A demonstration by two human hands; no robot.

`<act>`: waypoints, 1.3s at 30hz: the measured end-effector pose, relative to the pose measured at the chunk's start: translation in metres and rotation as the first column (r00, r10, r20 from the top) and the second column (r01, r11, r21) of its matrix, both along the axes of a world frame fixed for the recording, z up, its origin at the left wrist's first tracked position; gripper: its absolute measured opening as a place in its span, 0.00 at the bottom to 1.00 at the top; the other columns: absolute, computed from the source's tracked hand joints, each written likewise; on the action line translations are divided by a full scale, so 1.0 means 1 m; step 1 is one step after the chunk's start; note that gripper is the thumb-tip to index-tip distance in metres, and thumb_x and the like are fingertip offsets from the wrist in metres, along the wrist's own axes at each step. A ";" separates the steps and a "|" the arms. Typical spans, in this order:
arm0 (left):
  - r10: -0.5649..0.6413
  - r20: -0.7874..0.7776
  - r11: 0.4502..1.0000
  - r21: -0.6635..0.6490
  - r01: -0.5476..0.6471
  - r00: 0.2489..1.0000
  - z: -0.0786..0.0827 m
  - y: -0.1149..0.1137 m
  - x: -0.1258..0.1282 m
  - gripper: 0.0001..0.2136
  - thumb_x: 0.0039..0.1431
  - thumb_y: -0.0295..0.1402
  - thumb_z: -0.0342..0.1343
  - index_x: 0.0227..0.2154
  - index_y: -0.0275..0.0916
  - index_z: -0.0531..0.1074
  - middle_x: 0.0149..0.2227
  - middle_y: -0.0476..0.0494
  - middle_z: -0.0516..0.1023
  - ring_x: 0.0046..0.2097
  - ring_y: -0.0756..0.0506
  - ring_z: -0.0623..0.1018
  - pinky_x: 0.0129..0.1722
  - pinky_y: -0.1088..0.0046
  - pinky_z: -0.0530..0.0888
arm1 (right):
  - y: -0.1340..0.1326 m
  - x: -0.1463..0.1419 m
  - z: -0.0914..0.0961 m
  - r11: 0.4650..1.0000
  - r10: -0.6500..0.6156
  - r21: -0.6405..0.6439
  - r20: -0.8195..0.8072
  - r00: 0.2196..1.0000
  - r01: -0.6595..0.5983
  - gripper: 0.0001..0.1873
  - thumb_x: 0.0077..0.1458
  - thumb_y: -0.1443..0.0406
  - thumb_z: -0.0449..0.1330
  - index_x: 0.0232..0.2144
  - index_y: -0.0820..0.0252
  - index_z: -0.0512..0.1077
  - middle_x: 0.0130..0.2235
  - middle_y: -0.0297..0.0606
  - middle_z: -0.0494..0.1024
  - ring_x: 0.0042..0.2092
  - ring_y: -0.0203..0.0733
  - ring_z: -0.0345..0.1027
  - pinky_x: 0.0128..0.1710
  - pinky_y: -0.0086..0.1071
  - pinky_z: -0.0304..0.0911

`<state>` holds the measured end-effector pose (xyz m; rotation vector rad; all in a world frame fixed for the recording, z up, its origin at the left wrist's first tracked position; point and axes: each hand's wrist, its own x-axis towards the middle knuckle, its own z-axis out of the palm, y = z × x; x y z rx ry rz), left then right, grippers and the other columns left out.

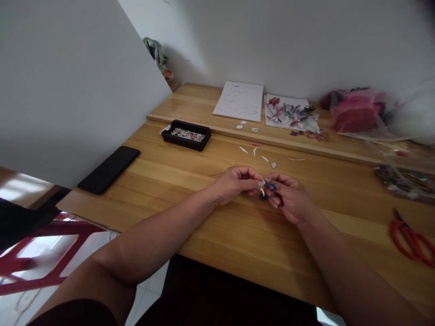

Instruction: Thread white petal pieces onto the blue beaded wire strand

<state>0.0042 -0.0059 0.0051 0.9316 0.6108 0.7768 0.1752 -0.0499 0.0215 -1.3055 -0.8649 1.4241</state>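
Both hands meet over the middle of the wooden table (238, 235). My left hand (234, 183) is closed in a pinch, its fingertips touching a small blue curled paper piece (271, 185). My right hand (288, 199) is curled round the same blue piece and a dark bit just below it. Several small white petal-shaped paper scraps (253, 149) lie on the table just beyond my hands.
A black tray of small beads (186, 134) and a black phone (109, 169) lie to the left. Two white sheets (239, 100), one with coloured paper flowers (292, 113), rest at the back. Red scissors (411, 237) and plastic bags (360, 111) are at the right.
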 end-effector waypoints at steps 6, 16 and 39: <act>-0.002 0.011 1.000 0.023 0.002 1.000 0.001 0.000 -0.001 0.15 0.44 0.36 0.73 0.30 0.34 0.75 0.27 0.48 0.79 0.27 0.55 0.73 0.32 0.74 0.68 | 0.000 0.001 0.000 1.000 0.022 -0.011 -0.002 1.000 -0.022 0.17 0.37 0.58 0.75 0.26 0.58 0.74 0.18 0.28 0.71 0.15 0.27 0.56 0.13 0.23 0.51; 0.221 0.040 0.974 0.052 -0.223 0.975 -0.001 0.005 0.002 0.14 0.45 0.37 0.72 0.29 0.35 0.75 0.29 0.51 0.77 0.28 0.55 0.71 0.35 0.73 0.69 | -0.004 -0.006 -0.012 0.989 0.091 0.092 0.241 0.966 -0.116 0.15 0.48 0.55 0.71 0.26 0.58 0.74 0.23 0.32 0.76 0.18 0.29 0.61 0.18 0.27 0.57; 0.295 0.052 0.955 -0.001 -0.296 0.954 -0.002 0.008 0.001 0.12 0.46 0.32 0.69 0.28 0.36 0.70 0.29 0.49 0.79 0.32 0.54 0.73 0.38 0.74 0.68 | -0.017 -0.001 -0.008 0.801 -0.196 0.397 0.881 0.430 -0.448 0.05 0.62 0.63 0.59 0.36 0.53 0.76 0.28 0.33 0.80 0.27 0.38 0.72 0.30 0.33 0.62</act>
